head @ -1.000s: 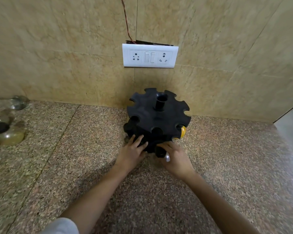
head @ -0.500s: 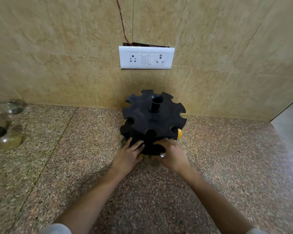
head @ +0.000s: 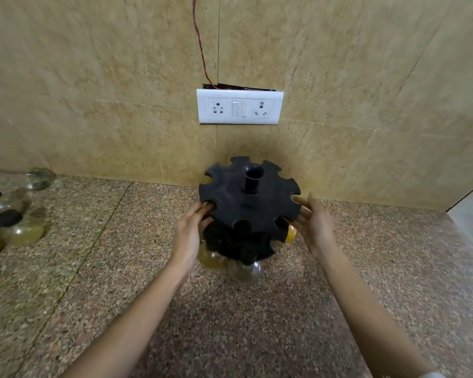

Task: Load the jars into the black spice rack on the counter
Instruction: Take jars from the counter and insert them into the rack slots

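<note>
Your left hand [head: 190, 233] and right hand [head: 316, 230] flank the black spice rack [head: 247, 214]!
Fingers straight on both, at its top disc; a clear jar [head: 246, 271] sits low between them.

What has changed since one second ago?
The right hand let go of the front jar, which now sits low in the black rack. Both hands moved up and apart to the sides of its top, the left hand touching a notch. Rack and loose jars stayed.

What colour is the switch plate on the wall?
White. The switch plate shows best in the head view.
</note>
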